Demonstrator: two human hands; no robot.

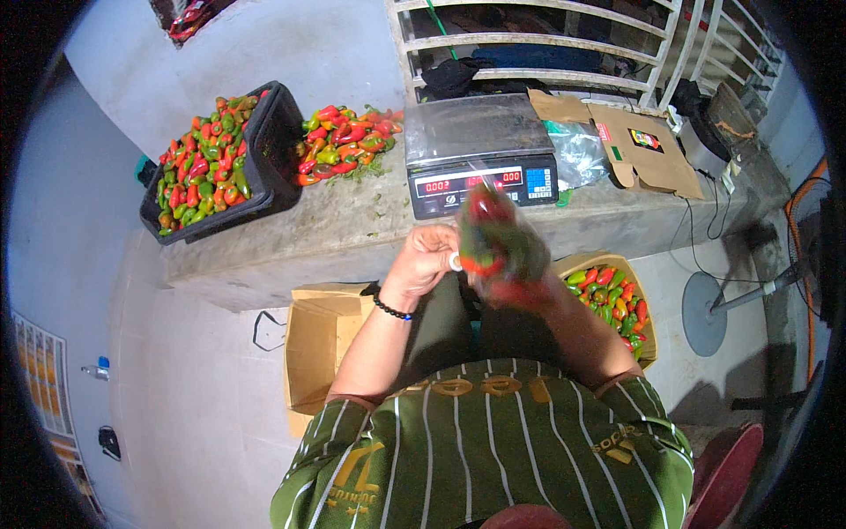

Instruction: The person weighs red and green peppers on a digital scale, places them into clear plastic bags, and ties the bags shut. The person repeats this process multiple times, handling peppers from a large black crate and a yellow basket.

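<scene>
My left hand [426,254] is closed, its thumb and fingers pinching a small white ring [455,261] that looks like a roll of tape. Right beside it is a clear plastic bag of red and green peppers [495,231], smeared by motion. My right hand [483,287] grips this bag from below; the bag and the blur hide most of its fingers. Behind the bag, a digital scale [480,132] with lit red figures sits on the concrete ledge. The bag overlaps its display.
A black crate [275,145] full of peppers tilts at the ledge's left, beside a loose pepper heap [344,145]. Flattened cardboard [652,163] and clear plastic bags [577,152] lie right of the scale. Cardboard boxes flank my legs: left bare inside [328,339], right with peppers [650,348].
</scene>
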